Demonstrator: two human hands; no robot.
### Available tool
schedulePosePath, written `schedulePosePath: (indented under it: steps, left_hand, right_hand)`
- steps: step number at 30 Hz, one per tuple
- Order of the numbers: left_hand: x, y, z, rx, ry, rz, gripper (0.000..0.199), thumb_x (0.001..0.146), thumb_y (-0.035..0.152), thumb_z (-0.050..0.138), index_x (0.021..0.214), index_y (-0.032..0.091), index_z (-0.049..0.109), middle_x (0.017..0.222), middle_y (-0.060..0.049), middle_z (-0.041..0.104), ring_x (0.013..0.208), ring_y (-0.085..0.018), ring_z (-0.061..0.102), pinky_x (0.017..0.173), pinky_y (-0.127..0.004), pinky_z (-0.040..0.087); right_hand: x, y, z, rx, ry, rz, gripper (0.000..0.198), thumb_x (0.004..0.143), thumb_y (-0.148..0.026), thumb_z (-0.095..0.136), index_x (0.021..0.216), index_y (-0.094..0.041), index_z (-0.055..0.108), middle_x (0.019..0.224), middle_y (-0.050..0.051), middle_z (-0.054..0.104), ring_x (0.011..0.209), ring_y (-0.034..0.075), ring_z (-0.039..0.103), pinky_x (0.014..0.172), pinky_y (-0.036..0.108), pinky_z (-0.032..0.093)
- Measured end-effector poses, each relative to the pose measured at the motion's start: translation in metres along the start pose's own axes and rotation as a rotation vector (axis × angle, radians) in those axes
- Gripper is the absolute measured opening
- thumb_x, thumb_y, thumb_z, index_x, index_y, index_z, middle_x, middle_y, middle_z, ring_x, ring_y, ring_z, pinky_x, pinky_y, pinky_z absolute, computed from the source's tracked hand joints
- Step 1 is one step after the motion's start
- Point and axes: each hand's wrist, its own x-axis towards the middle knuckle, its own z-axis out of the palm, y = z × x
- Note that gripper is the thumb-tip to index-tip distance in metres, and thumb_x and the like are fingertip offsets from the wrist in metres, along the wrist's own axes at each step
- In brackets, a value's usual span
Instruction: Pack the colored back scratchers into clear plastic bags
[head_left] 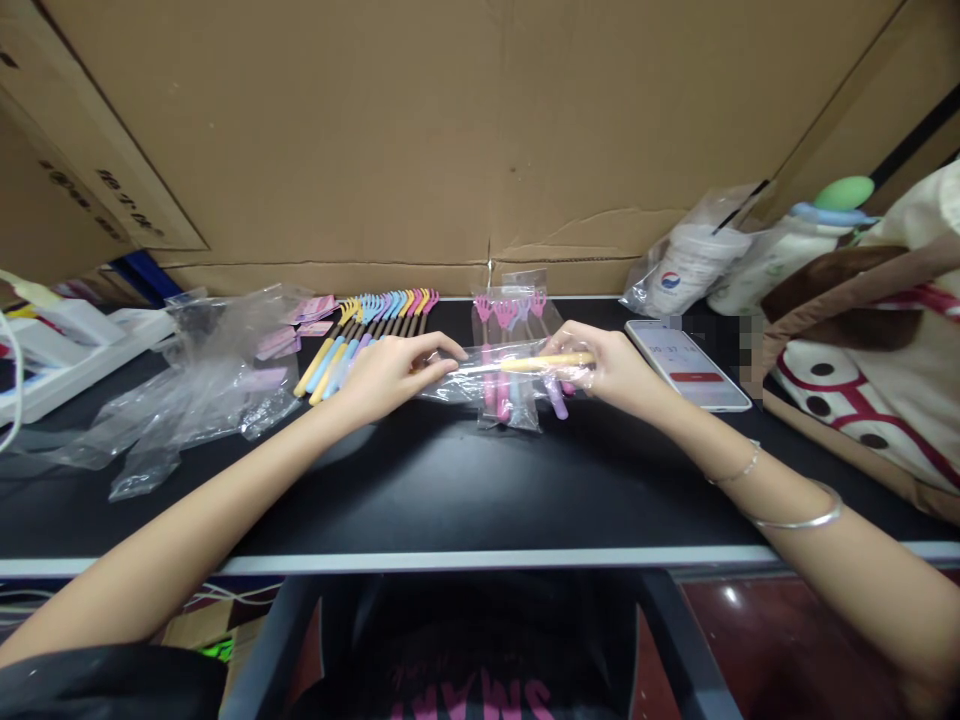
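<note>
Between my hands, a clear plastic bag [487, 378] lies sideways with a yellow-handled back scratcher [547, 361] inside it. My left hand [394, 375] pinches the bag's left end between thumb and fingers. Around the yellow handle end, at the right, my right hand [592, 360] grips through the film. Behind and below the bag lie several bagged back scratchers [504, 315] with pink and purple claws. Left of them, past my left hand, is a row of unbagged back scratchers [382, 320] with yellow, blue, purple and pink ends.
Empty clear bags [217, 370] and pink cards [304, 320] lie at the left near a white power strip [82, 350]. At the right are a phone [690, 365], a bagged cup [690, 265], a bottle [810, 245] and a fabric bag [885, 350]. Cardboard [420, 130] walls the back.
</note>
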Motion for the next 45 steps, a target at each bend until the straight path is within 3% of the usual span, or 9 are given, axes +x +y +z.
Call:
schedulePosePath:
  steps: [4,9,13,18,23,27,33,41,45]
  left_hand:
    - [0.000,0.001,0.006,-0.005,0.020,0.038,0.032,0.092,0.046,0.047,0.111,0.025,0.064,0.064,0.004,0.059,0.057,-0.012,0.054,0.057,-0.022,0.032]
    - [0.000,0.002,0.013,-0.038,0.031,0.038,0.033,0.092,0.042,0.049,0.118,0.024,0.055,0.079,0.004,0.066,0.064,-0.012,0.058,0.063,-0.023,0.036]
    - [-0.001,0.004,0.015,-0.047,0.026,0.047,0.035,0.092,0.043,0.050,0.121,0.024,0.049,0.085,0.003,0.069,0.067,-0.013,0.058,0.065,-0.023,0.038]
    - [-0.002,0.004,0.018,-0.008,-0.024,0.103,0.031,0.092,0.042,0.051,0.118,0.025,0.053,0.085,0.004,0.069,0.065,-0.011,0.058,0.061,-0.023,0.035]
    - [-0.002,0.003,0.020,0.021,-0.086,0.130,0.032,0.093,0.043,0.051,0.120,0.027,0.056,0.088,0.002,0.070,0.070,-0.013,0.060,0.060,-0.022,0.033]
    - [-0.001,0.000,0.008,0.043,-0.161,0.118,0.039,0.093,0.051,0.047,0.122,0.027,0.057,0.089,0.001,0.071,0.073,-0.015,0.061,0.061,-0.022,0.033]
    - [0.002,-0.007,-0.009,0.042,-0.185,0.047,0.038,0.091,0.055,0.045,0.108,0.026,0.064,0.072,0.004,0.066,0.063,-0.013,0.058,0.061,-0.021,0.035]
    - [0.004,-0.013,0.004,0.024,-0.098,0.068,0.036,0.090,0.053,0.048,0.096,0.022,0.066,0.064,0.003,0.062,0.057,-0.012,0.054,0.056,-0.021,0.029]
    - [0.004,-0.012,0.006,-0.001,-0.098,0.092,0.034,0.091,0.051,0.048,0.096,0.021,0.065,0.063,0.004,0.060,0.058,-0.012,0.054,0.057,-0.021,0.030]
  right_hand:
    - [-0.003,-0.003,0.007,0.014,0.040,-0.026,0.022,0.079,-0.035,0.066,0.082,-0.021,0.050,0.057,-0.007,0.056,0.045,0.011,0.050,0.050,0.024,0.037]
    - [-0.005,0.000,0.014,0.008,0.105,-0.019,0.034,0.076,-0.034,0.071,0.089,-0.024,0.040,0.057,-0.010,0.050,0.044,0.011,0.049,0.047,0.024,0.037]
    - [-0.003,0.005,0.015,0.025,0.143,0.004,0.044,0.074,-0.036,0.073,0.098,-0.024,0.039,0.061,-0.009,0.050,0.046,0.013,0.052,0.047,0.026,0.040]
    - [-0.001,0.007,0.012,0.035,0.090,-0.032,0.050,0.075,-0.038,0.073,0.112,-0.022,0.044,0.064,-0.008,0.056,0.051,0.013,0.057,0.055,0.025,0.044]
    - [-0.003,0.004,0.011,0.000,0.031,-0.067,0.027,0.080,-0.041,0.068,0.092,-0.019,0.059,0.061,-0.004,0.060,0.050,0.011,0.055,0.054,0.024,0.041]
    - [-0.004,0.000,0.008,-0.030,0.075,-0.072,0.031,0.079,-0.048,0.069,0.081,-0.018,0.062,0.065,0.000,0.064,0.053,0.013,0.055,0.052,0.024,0.039]
    - [-0.002,-0.004,-0.002,-0.079,0.156,-0.049,0.029,0.076,-0.048,0.069,0.079,-0.019,0.063,0.067,0.002,0.067,0.057,0.015,0.058,0.054,0.026,0.042]
    - [-0.002,-0.005,0.000,0.114,0.098,0.031,0.025,0.076,-0.042,0.071,0.081,-0.020,0.060,0.057,-0.003,0.061,0.045,0.015,0.058,0.047,0.028,0.046]
    - [-0.002,-0.005,0.000,0.078,0.110,0.029,0.026,0.075,-0.043,0.072,0.081,-0.020,0.059,0.057,-0.004,0.061,0.044,0.014,0.057,0.047,0.027,0.045]
